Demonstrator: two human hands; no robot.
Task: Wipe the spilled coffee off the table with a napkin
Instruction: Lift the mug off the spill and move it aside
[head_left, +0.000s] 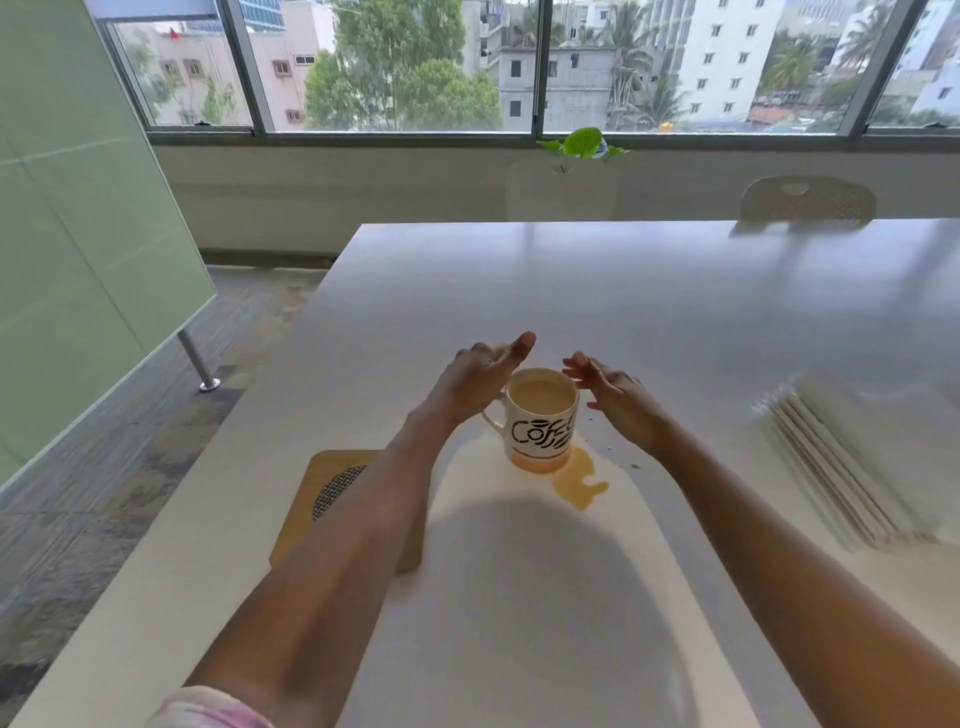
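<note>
A long white table (649, 312) runs away toward a wall of windows (405, 67), its glossy top bare over most of its far half. Near the front stands a mug (540, 421) full of milky coffee, upright, handle to the left. The spilled coffee (579, 480) lies as a tan puddle touching the mug's base on its right front side, with a few small drops beyond it to the right. Both hands hover at the mug's rim without touching it: the left hand (480, 371) has its grip spread, thumb raised, and the right hand (610, 389) has fingers loosely spread too. A wooden trivet (332, 488) lies left of the mug, partly under the left forearm, near the table's left edge. A stack of napkins (831, 467), blurred, sits well apart to the right. Across the table is a chair back (808, 197); a leafy plant (584, 143) sits on the sill. Left of the table lies open carpeted floor (130, 467) and a pale green panel (78, 234).
</note>
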